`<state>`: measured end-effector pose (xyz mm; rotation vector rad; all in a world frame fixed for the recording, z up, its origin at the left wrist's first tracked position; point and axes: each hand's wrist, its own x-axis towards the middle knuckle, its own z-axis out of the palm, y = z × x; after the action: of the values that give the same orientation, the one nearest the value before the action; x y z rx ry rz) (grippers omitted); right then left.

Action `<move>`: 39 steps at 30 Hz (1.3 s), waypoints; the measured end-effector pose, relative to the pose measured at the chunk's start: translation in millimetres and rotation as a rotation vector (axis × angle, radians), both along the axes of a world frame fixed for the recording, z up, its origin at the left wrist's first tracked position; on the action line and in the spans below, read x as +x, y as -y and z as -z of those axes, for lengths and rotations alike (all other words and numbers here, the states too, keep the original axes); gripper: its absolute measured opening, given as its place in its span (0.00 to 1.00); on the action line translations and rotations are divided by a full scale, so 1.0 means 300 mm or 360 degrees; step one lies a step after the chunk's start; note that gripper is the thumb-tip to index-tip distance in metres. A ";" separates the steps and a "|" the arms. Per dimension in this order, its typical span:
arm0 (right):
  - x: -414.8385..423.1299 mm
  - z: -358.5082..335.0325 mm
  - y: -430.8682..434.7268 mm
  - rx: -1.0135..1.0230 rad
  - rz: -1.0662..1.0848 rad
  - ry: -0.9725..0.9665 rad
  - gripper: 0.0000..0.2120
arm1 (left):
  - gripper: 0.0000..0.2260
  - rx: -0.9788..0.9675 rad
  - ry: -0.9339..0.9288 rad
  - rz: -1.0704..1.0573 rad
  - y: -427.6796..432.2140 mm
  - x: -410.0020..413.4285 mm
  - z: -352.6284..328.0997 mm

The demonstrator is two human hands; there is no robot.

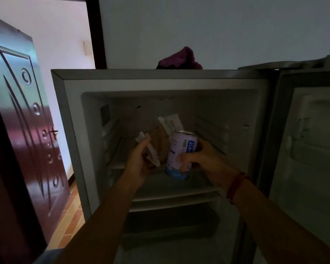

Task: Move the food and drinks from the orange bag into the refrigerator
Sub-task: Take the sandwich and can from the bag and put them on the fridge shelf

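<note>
The refrigerator (69,119) stands open in front of me, its inside dark. Both my hands reach into the upper compartment, above the glass shelf (171,195). My left hand (139,161) grips a clear packet of brown bread or biscuits (160,143) with white sealed ends. My right hand (204,159) holds a pale purple drink can (179,151) with a blue band at its base, tilted slightly, its bottom close to the shelf. The orange bag is out of view.
The fridge door (309,145) swings open on the right with empty door racks. A purple cloth (179,59) lies on top of the fridge. A dark red room door (27,119) stands open on the left over orange floor tiles (69,218). A lower shelf and drawer sit below.
</note>
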<state>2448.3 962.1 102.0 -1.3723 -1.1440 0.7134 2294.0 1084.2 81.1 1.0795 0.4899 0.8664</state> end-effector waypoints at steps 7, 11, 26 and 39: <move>0.037 -0.037 -0.014 -0.0056 -0.0026 0.0201 0.24 | 0.19 0.0353 -0.0459 -0.0160 -0.079 -0.048 -0.103; 0.040 -0.064 -0.020 -0.0062 -0.0037 0.0263 0.21 | 0.22 0.0676 -0.0791 -0.0162 -0.104 -0.055 -0.129; 0.121 -0.095 -0.176 0.0102 0.0365 -0.0022 0.23 | 0.11 0.0442 -0.0776 -0.0554 -0.278 0.042 -0.078; 0.263 0.001 -0.479 0.0063 0.0580 -0.0081 0.35 | 0.34 0.0278 -0.0942 -0.0621 -0.539 0.185 0.012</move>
<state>2527.1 1105.6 101.6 -1.4694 -0.8319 0.4574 2349.4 1246.0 77.6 1.4324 1.1648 0.9322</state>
